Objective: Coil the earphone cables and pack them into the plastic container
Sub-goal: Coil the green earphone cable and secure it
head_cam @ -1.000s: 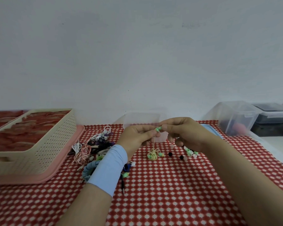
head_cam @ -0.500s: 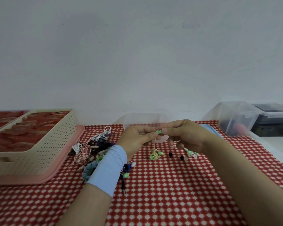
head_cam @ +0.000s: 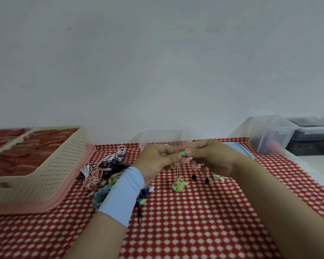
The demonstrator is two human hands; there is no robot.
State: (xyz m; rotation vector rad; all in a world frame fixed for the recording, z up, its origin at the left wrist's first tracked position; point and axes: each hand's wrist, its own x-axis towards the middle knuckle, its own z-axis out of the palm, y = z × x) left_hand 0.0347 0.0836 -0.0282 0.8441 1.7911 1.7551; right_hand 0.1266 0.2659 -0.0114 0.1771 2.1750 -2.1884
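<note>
A person's two hands meet above a desk (head_cam: 195, 221) covered in red-and-white checked cloth, the left grip (head_cam: 157, 159) and the right grip (head_cam: 211, 157) both clenched fingertip to fingertip on a small green earbud (head_cam: 182, 153) held between them. A thin pale cable (head_cam: 177, 169) hangs straight down from the pinch to a loose yellow-green tangle (head_cam: 179, 185) lying on the cloth just below the two grips. The clear plastic container (head_cam: 161, 136) stands directly behind the grips, against the wall, partly hidden by the knuckles; what it holds cannot be made out. A light blue lid (head_cam: 239, 149) lies flat behind the right grip. Under the right grip sit two black ear tips (head_cam: 194, 177) and a few green and white earbuds (head_cam: 216, 176). Left of the left grip, a mixed pile of earphones (head_cam: 105, 169) in white, pink, purple and black lies heaped on the cloth, and a black jack plug (head_cam: 139, 214) shows beside the wrist, which wears a pale blue sleeve (head_cam: 123, 191). Farther left, a cream perforated basket (head_cam: 54, 165) sits on a pink tray (head_cam: 79, 176). Well to the right of the right grip, a second clear box (head_cam: 269, 135) stands near the wall with a dark-lidded box (head_cam: 310, 128) just beyond it.
</note>
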